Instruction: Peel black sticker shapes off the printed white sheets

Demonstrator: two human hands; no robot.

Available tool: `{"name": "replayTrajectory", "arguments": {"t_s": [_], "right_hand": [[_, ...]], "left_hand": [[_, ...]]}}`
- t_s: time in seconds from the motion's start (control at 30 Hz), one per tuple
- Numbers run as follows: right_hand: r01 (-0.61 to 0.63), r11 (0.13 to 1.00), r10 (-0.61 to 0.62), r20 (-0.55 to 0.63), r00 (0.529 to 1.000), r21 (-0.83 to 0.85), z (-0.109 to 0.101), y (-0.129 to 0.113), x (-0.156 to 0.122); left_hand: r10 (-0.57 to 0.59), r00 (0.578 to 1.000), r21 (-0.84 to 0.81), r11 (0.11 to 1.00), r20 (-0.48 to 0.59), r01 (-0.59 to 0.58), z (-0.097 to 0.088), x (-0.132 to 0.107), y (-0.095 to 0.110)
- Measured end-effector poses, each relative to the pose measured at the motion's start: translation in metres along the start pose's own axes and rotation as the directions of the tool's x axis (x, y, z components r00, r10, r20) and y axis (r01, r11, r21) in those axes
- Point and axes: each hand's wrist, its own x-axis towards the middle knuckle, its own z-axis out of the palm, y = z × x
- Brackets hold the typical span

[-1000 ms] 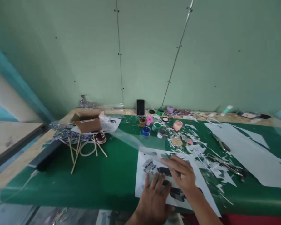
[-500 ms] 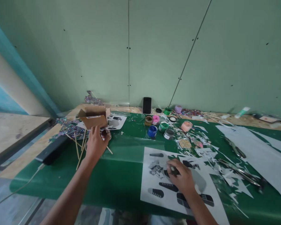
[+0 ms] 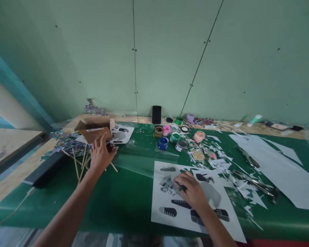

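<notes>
**A craft workshop against a bare panel wall**

The place appears to be a craft workshop. The pale green wall of large flat panels (image 3: 98,48) shows open seams and dark fastener heads, like unpainted plasterboard. Against it stands a long table of pale raw wood (image 3: 20,175), mostly spread with glossy green plastic sheeting (image 3: 126,206). Craft supplies crowd it: small open jars of vividly coloured, paint-like material (image 3: 163,143), slim wooden sticks (image 3: 75,164), shiny metal scissors-like tools (image 3: 254,182), jagged white paper scraps (image 3: 243,188) and a white sheet printed with black-and-grey shoe shapes (image 3: 167,197).
</notes>
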Motion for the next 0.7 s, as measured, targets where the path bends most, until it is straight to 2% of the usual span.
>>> {"name": "replayTrajectory", "arguments": {"t_s": [0.03, 0.07, 0.1, 0.13, 0.17, 0.2, 0.23, 0.33, 0.43, 0.5, 0.57, 0.63, 0.7], "right_hand": [[-0.001, 1.0, 0.001, -0.008, 1.0, 0.003, 0.0, 0.0, 0.0], [-0.004, 1.0, 0.004, -0.023, 1.0, 0.005, -0.001, 0.0, 0.001], [-0.004, 1.0, 0.004, -0.05, 0.999, 0.007, -0.001, -0.001, 0.001], [0.0, 1.0, 0.001, -0.089, 0.996, 0.012, -0.002, -0.001, 0.001], [0.007, 1.0, -0.004, -0.136, 0.991, 0.02, -0.003, -0.001, 0.001], [0.012, 0.999, -0.006, -0.186, 0.983, 0.031, -0.004, 0.0, 0.0], [0.004, 0.999, 0.004, -0.233, 0.972, 0.037, -0.005, 0.0, 0.0], [-0.115, 0.993, 0.114, -0.337, 0.935, 0.016, -0.01, 0.001, 0.0], [-0.184, 0.98, 0.197, -0.357, 0.913, 0.071, -0.012, 0.001, -0.002], [-0.179, 0.969, 0.226, -0.325, 0.918, 0.168, -0.012, 0.001, -0.007], [-0.241, 0.933, 0.32, -0.307, 0.896, 0.268, -0.009, 0.0, -0.012], [-0.343, 0.86, 0.461, -0.285, 0.84, 0.378, -0.006, -0.001, -0.017], [-0.423, 0.769, 0.571, -0.219, 0.791, 0.479, -0.004, -0.002, -0.018]], "left_hand": [[0.113, 0.993, -0.047, 0.992, -0.015, -0.114, -0.002, -0.004, 0.002], [0.252, 0.967, -0.095, 0.964, 0.029, -0.249, -0.005, -0.009, 0.004], [0.39, 0.913, -0.142, 0.917, 0.118, -0.374, -0.007, -0.014, 0.006], [0.498, 0.837, -0.184, 0.866, 0.229, -0.465, -0.009, -0.02, 0.009], [0.557, 0.764, -0.215, 0.831, 0.327, -0.513, -0.012, -0.025, 0.011], [0.573, 0.721, -0.23, 0.819, 0.39, -0.526, -0.015, -0.029, 0.013], [0.567, 0.711, -0.238, 0.822, 0.416, -0.517, -0.018, -0.032, 0.014], [0.566, 0.731, -0.294, 0.824, 0.382, -0.484, -0.039, -0.034, 0.019], [0.604, 0.7, -0.382, 0.792, 0.381, -0.476, -0.074, -0.025, 0.026], [0.562, 0.694, -0.434, 0.817, 0.451, -0.38, -0.096, -0.017, 0.033], [0.504, 0.702, -0.466, 0.843, 0.504, -0.27, -0.11, -0.009, 0.041], [0.454, 0.735, -0.442, 0.866, 0.504, -0.233, -0.113, -0.004, 0.05], [0.408, 0.819, -0.326, 0.9, 0.403, -0.288, -0.104, -0.007, 0.059]]}}
